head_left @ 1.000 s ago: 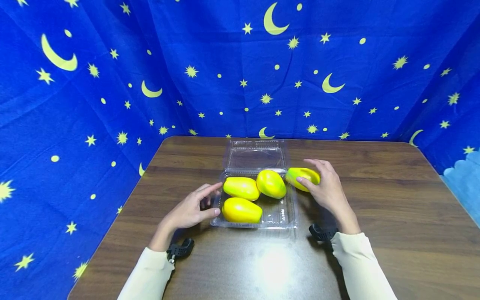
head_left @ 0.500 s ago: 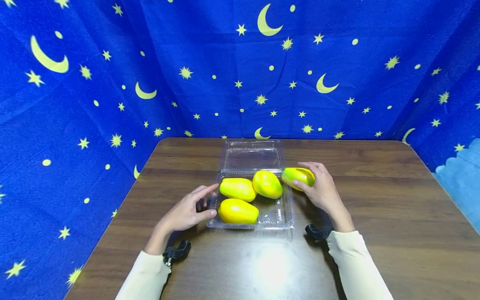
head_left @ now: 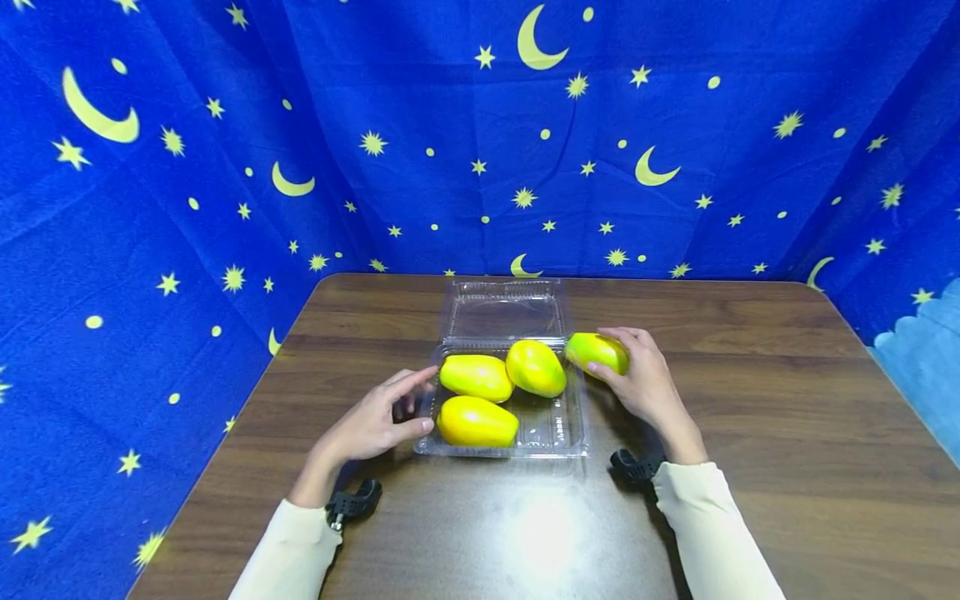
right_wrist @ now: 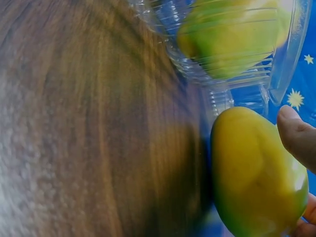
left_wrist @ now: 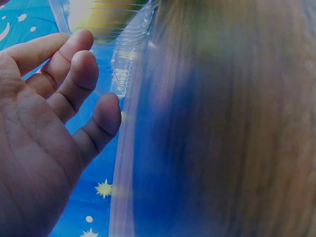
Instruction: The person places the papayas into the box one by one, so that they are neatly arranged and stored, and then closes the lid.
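Left hand (head_left: 375, 421), 9 o'clock of the clear tray (head_left: 495, 452): thumb and index finger wide apart, gripping nothing; wall contact uncertain. Probably placed to keep the light tray from sliding. Tray holds 3 fruits: yellow fruit A (head_left: 476, 377) at 10 o'clock, yellow fruit B (head_left: 477, 422) at 7, fruit C (head_left: 536, 367) at 1, just beside A. Lid (head_left: 502, 317) folded back at 12, presumably keeping the mouth accessible. Greener fruit D (head_left: 592, 354): outside, just beyond the 2 o'clock edge. Right hand (head_left: 645, 375) holds D between thumb and fingers, apparently for control.
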Motion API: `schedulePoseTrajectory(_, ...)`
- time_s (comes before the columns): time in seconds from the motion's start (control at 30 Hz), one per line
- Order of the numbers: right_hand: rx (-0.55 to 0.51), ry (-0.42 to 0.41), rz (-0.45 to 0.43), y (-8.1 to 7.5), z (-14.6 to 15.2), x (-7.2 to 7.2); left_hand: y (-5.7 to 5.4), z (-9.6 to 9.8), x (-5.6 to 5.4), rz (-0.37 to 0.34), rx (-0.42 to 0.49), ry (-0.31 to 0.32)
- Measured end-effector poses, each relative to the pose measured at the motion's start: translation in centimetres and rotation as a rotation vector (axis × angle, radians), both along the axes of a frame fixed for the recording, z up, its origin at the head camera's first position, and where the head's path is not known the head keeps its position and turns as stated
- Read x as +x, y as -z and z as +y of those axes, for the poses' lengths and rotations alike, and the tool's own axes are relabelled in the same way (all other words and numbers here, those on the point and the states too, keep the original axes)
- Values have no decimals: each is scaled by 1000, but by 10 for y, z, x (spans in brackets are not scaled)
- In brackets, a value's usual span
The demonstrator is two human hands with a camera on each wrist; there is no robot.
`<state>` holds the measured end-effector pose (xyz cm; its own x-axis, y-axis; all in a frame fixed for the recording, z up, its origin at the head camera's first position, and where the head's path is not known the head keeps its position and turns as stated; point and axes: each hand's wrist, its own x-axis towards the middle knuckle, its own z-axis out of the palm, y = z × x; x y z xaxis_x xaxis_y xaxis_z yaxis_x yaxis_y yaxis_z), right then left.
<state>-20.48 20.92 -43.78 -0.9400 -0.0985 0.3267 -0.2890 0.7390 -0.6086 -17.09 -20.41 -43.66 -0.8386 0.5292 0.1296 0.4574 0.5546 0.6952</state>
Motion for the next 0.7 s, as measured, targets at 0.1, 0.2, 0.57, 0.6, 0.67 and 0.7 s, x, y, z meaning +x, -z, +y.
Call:
schedulePoseTrajectory(0.1,-3,-2,-3,3,0,0,1,-1,0,-5,-1,-6)
schedulePoseTrajectory(0.2,-8,-3,-3,5,0,0,2,-1,1,-14,-1,-9)
schedulePoseTrajectory(0.57,-4,10,-21,6,0,0,1,0,1,-27,-4,-14)
schedulePoseTrajectory(0.6,-2,14,-25,6,0,-1,0,1,1,-30,-8,-18)
schedulePoseTrajectory(0.67,0,17,-29,6,1,-1,0,1,0,-30,-15,-22)
schedulePoseTrajectory(0.7,0,19,-29,6,1,-1,0,1,0,-31,-19,-25)
